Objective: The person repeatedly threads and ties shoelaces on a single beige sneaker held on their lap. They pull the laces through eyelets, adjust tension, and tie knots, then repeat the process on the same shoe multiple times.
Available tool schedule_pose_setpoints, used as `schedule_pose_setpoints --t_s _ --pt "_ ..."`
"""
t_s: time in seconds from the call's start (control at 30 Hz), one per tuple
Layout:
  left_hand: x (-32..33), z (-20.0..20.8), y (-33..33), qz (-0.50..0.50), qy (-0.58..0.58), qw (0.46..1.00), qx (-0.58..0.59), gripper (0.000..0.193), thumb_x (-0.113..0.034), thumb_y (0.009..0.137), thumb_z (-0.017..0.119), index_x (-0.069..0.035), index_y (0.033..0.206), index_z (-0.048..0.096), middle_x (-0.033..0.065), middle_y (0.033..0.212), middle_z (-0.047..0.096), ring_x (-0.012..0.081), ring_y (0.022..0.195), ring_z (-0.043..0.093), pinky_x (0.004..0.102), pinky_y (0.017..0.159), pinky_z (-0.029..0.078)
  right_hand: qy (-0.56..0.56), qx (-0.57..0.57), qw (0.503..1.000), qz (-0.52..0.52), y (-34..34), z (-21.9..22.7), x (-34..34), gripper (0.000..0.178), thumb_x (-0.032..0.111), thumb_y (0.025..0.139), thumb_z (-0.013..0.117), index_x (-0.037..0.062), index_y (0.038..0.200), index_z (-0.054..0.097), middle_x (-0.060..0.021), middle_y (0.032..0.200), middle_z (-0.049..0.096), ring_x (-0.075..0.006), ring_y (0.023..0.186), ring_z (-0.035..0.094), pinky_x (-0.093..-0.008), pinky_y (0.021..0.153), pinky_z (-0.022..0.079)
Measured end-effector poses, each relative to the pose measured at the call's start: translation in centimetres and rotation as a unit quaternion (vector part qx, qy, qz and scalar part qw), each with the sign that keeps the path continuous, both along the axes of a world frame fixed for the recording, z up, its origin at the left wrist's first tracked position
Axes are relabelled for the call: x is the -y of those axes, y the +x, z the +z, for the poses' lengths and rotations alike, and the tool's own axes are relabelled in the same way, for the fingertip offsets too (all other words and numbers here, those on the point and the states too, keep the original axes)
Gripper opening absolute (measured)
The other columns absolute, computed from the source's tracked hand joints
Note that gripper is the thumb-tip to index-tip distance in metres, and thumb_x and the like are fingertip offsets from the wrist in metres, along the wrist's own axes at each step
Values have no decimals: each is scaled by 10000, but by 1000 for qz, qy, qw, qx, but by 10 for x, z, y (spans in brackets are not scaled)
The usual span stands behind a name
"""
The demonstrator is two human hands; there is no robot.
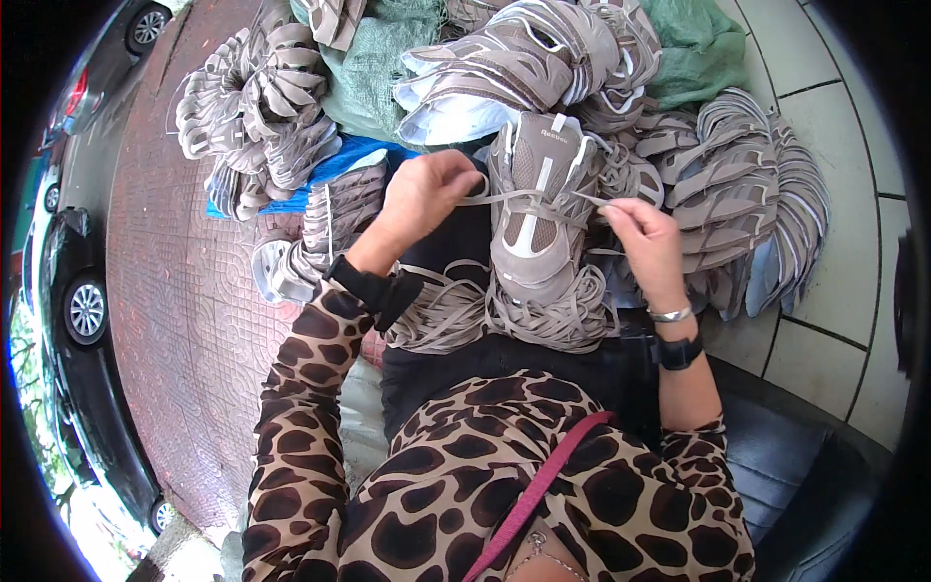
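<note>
A grey-brown shoe upper [538, 257] lies over my lap, toe toward me, its tongue pointing away. A flat beige shoelace [509, 196] crosses its middle. On the left, my left hand [432, 194] is closed in a pinch on one stretch of this lace. My right hand [644, 233] pinches a pale, thin lace end to the right of the upper. Both hands are held apart, one at each side of the upper. Beneath the toe, a heap of loose beige laces [567, 315] spreads over my thighs, with another lace bundle [441, 310] beside it.
Stacked shoe uppers [499, 68] lie beyond my lap, with more piles at the left [257, 87] and right [732, 194]. Green woven sacks [373, 73] sit among them. Red paving [184, 291] and parked cars [92, 388] are left, pale tiles [819, 359] right.
</note>
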State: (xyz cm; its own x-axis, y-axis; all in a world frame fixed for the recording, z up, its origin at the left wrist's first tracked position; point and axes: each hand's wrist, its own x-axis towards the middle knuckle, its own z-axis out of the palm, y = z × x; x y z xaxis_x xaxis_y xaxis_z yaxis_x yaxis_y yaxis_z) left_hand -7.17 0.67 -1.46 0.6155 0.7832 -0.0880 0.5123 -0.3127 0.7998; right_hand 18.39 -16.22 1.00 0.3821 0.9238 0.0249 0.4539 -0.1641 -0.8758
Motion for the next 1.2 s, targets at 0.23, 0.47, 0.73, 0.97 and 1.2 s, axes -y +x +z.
schedule_pose_setpoints --t_s 0.23,0.47,0.73,0.97,1.2 --pt "7 -15 -11 20 241 970 -18 130 -239 873 666 -110 867 647 62 787 632 332 736 652 435 625 515 -13 -4 1000 15 -19 -15 -14 131 132 895 697 5 926 712 21 673 591 -25 626 474 -223 558 402" --pt "15 -5 -27 -62 305 944 -111 94 -181 872 669 -95 907 649 103 855 596 318 753 639 406 620 513 -1 -97 995 1 -20 -23 -18 157 136 919 671 -16 902 706 36 689 612 -22 635 492 -211 576 410" --pt "23 -18 -11 -17 200 975 -90 96 -133 887 640 -81 942 581 124 922 578 372 785 630 456 645 520 -21 -58 998 16 -20 -23 -23 133 100 846 679 -31 831 690 -14 727 644 -58 655 552 -239 596 442" --pt "14 -18 -5 30 190 981 16 75 -65 894 621 -33 961 608 114 812 655 307 666 657 362 609 544 77 187 979 33 -33 -24 -27 86 62 784 675 6 749 621 -86 762 581 -248 691 604 -342 625 472" --pt "19 -5 6 56 -147 987 29 190 -123 900 659 41 983 705 74 729 693 102 585 637 252 543 552 106 197 975 17 -44 -37 -33 95 48 779 666 13 739 587 -96 746 548 -271 700 568 -370 650 457"
